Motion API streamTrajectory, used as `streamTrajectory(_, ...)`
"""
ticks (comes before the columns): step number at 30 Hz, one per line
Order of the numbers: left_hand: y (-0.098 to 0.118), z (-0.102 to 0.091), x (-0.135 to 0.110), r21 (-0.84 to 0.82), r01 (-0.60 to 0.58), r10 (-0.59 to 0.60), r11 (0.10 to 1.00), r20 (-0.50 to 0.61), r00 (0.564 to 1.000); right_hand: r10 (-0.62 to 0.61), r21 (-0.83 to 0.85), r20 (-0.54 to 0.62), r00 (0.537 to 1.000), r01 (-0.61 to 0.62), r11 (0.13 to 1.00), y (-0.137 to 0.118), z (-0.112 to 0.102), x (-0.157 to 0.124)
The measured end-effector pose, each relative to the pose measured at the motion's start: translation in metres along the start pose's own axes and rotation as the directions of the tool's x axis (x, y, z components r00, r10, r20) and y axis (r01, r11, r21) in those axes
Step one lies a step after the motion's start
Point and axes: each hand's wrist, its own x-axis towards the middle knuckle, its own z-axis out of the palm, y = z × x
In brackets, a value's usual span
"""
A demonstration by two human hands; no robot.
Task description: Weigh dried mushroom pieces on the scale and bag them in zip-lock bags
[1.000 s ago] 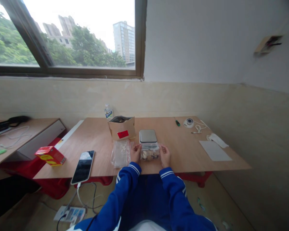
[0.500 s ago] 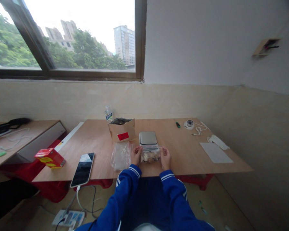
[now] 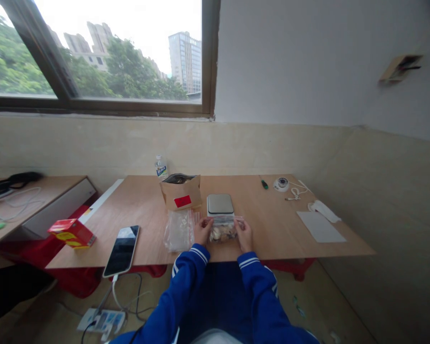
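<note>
A clear zip bag (image 3: 222, 232) with light brown and dark dried pieces inside lies at the table's front edge. My left hand (image 3: 202, 231) pinches its top left corner. On the right, my right hand (image 3: 243, 235) grips the zip strip with its fingers closed. Directly behind the bag stands a small scale (image 3: 220, 204) with a metal plate. Left of my left hand is a stack of flat clear zip bags (image 3: 179, 231). Behind that stack stands an open kraft paper pouch (image 3: 181, 192) with a red label; what it holds is hard to make out.
A phone (image 3: 122, 251) on a cable overhangs the front edge, near a red box (image 3: 71, 233). A bottle (image 3: 161, 167) stands at the back. To the right are a white camera (image 3: 281, 184), a green object (image 3: 264, 184) and a white sheet (image 3: 320, 227).
My right hand has slid slightly left along the top of the zip bag, leaving its right corner sticking out. My left hand keeps its pinch. The whole view has shifted a little.
</note>
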Motion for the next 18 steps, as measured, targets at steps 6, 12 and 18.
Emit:
streamTrajectory(6, 0.0016, 0.0002, -0.0006, -0.022, -0.002, 0.002, 1.0, 0.024, 1.0, -0.006, -0.007, -0.005, 1.0, 0.006, 1.0, 0.0013, -0.0021, 0.0002)
streamTrajectory(12, 0.004, 0.0007, -0.0017, -0.032, 0.001, 0.0, 0.999, 0.028, 1.0, -0.005, 0.0, 0.01, 1.0, 0.005, 1.0, 0.0013, -0.002, 0.0005)
streamTrajectory(18, 0.0042, 0.0024, -0.0048, -0.024, -0.001, 0.002, 1.0, 0.035, 0.999, 0.038, -0.027, -0.018, 0.999, -0.039, 0.999, 0.0023, -0.0035, 0.0006)
